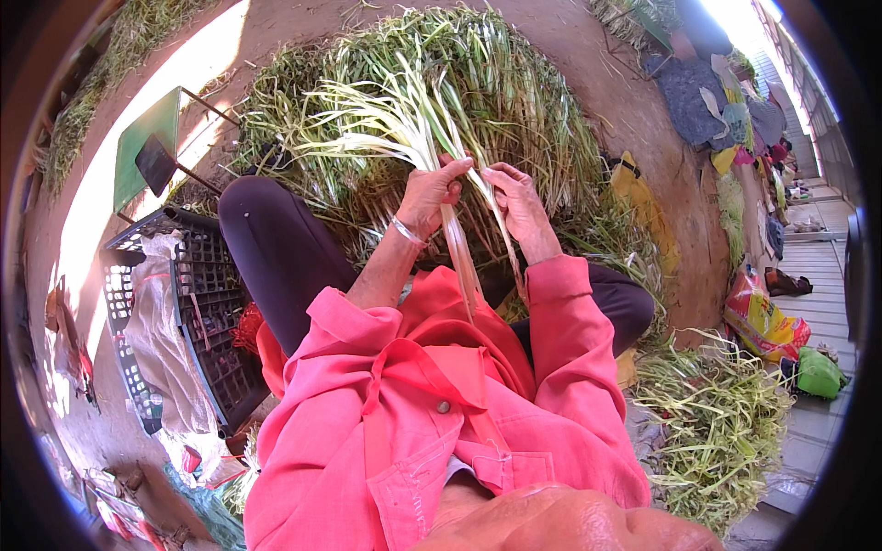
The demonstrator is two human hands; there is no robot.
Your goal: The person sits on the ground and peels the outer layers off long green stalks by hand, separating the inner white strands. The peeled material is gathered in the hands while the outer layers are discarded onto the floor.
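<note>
My left hand (431,196), with a bracelet at the wrist, grips a small bunch of leafy stalks (400,127). Their pale green leaves fan out up and to the left, and the whitish stems hang below the fist toward my lap. Between thumb and fingers, my right hand (518,203) pinches a single thin stalk (508,241) beside the bunch; its lower end hangs near my right sleeve. Just beyond both hands lies a large heap of similar green stalks (530,103), roots toward me. A red apron (441,303) covers my lap between my bent knees.
A black plastic crate (207,303) with a woven sack (162,337) over it stands at my left. Behind it is a green board (141,148). Loose leaves (716,427) are piled at my right, near a printed plastic bag (761,320). Yellow sheeting (644,206) edges the heap.
</note>
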